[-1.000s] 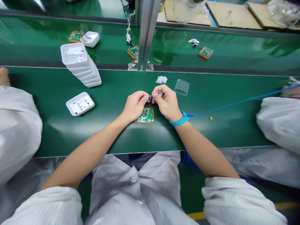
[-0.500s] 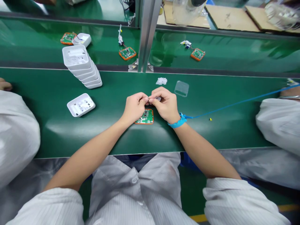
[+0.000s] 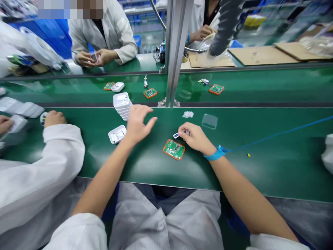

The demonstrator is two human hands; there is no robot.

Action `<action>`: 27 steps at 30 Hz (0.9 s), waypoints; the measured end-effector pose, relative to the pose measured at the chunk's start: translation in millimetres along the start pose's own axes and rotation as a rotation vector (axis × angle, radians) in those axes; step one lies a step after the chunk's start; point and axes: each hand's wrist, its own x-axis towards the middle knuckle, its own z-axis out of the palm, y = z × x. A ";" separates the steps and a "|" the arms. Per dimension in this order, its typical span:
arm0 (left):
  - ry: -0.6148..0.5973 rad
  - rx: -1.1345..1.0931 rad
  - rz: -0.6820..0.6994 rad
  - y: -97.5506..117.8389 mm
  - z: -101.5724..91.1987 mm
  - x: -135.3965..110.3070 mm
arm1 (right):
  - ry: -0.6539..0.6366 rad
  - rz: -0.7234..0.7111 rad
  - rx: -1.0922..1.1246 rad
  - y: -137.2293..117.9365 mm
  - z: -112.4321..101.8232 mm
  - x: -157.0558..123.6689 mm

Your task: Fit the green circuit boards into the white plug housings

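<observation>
My left hand is raised with thumb and fingers apart and nothing between them, slightly blurred. It overlaps the right side of a stack of white plastic housings; whether it touches them I cannot tell. A single open white housing lies just below, partly behind my left wrist. My right hand pinches a small white part with a dark blue face, partly hidden by the fingers. Left of and below that hand, a green circuit board with an orange rim rests on the green table.
Small clear pieces and a clear plastic lid lie behind my right hand. A blue cord runs right from my wristband. More orange-rimmed boards sit on the strip beyond. A co-worker's sleeve is at left.
My hands were together above the board. The left has moved away leftward and opened towards the stack; the right keeps its pinch. The camera view has tilted up, showing people opposite.
</observation>
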 end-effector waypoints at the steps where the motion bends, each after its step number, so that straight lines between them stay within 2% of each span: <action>1: 0.045 0.110 0.023 -11.2 -22.4 9.3 | -0.101 0.018 -0.020 1.9 -2.8 0.8; 3: 0.038 0.288 0.008 -37.2 -66.2 31.1 | -0.240 0.027 -0.110 3.3 -6.9 0.8; 4: 0.000 0.345 -0.012 -51.2 -84.9 42.6 | -0.251 0.020 -0.193 2.3 -8.2 -0.3; 6: -0.138 0.408 -0.078 -78.0 -111.3 63.7 | -0.178 0.032 -0.405 -2.7 -9.8 -4.5; 8: -0.271 0.437 -0.154 -99.2 -122.8 79.7 | -0.121 0.112 -0.580 -9.3 -10.8 -9.8; 11: -0.372 0.406 -0.232 -112.9 -126.1 93.1 | -0.218 0.213 -0.652 -15.0 -10.9 -15.2; 13: -0.338 0.329 -0.229 -107.3 -127.9 96.7 | -0.267 0.198 -0.619 -14.6 -9.1 -15.5; 15: -0.222 0.217 -0.179 -89.3 -127.8 96.0 | -0.220 0.162 -0.500 -12.6 -6.0 -13.6; 17: -0.062 0.074 -0.110 -61.6 -117.4 88.8 | -0.133 0.116 -0.263 -10.8 -2.6 -10.9; 18: 0.018 -0.005 -0.089 -46.3 -106.1 82.1 | -0.096 0.076 -0.127 -10.3 -1.0 -9.7; 20: 0.127 -0.160 -0.106 -18.5 -70.6 63.1 | -0.036 -0.032 0.094 -9.5 1.6 -8.6; 22: 0.133 -0.366 -0.259 0.3 -24.7 39.8 | 0.030 -0.138 0.186 -8.3 3.8 -8.9; 24: 0.117 -0.532 -0.498 9.3 18.5 17.3 | 0.113 -0.209 0.156 -6.0 5.8 -9.6; 25: 0.096 -0.549 -0.564 11.6 35.3 7.5 | 0.154 -0.232 0.117 -4.7 6.7 -9.9; 27: 0.028 -0.539 -0.579 14.9 56.5 -7.9 | 0.208 -0.285 0.023 -3.1 8.0 -9.6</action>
